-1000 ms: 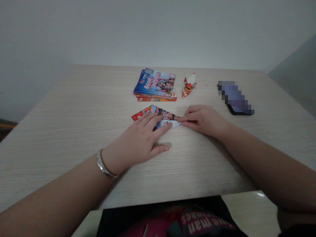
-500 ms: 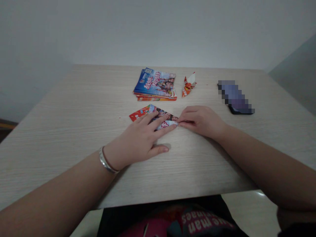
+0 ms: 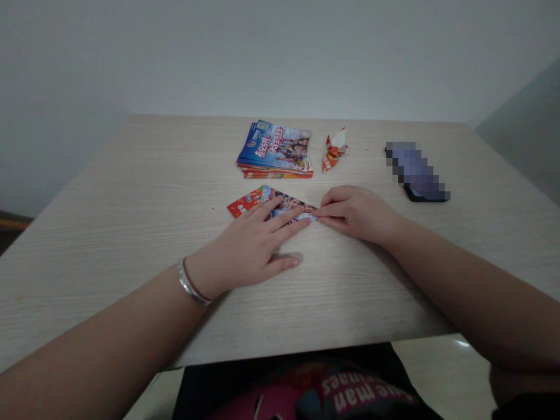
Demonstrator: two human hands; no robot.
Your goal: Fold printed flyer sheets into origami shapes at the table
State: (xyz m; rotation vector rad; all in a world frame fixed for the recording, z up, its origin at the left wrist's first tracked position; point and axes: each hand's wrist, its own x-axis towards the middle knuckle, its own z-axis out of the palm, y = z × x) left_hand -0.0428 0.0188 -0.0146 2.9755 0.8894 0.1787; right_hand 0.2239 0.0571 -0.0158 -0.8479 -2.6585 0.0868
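Note:
A folded printed paper (image 3: 245, 203) lies on the table, red at its left end and picture-printed toward its pointed right tip. My left hand (image 3: 251, 245) rests flat across it with the fingers spread, covering its lower middle; a silver bracelet circles that wrist. At the paper's right tip, the thumb and forefinger of my right hand (image 3: 356, 213) pinch the corner. The paper's near edge is partly hidden under my left fingers.
Behind the paper is a stack of printed leaflets (image 3: 275, 146). A folded paper crane (image 3: 335, 151) sits to its right, and farther right lies a phone (image 3: 417, 172) with a blurred screen. The pale wooden table (image 3: 144, 175) meets a wall at the back.
The white-and-red strip along the paper's near edge shows less beneath my left fingers. Both hands stay almost where they were, my right fingers still at the tip.

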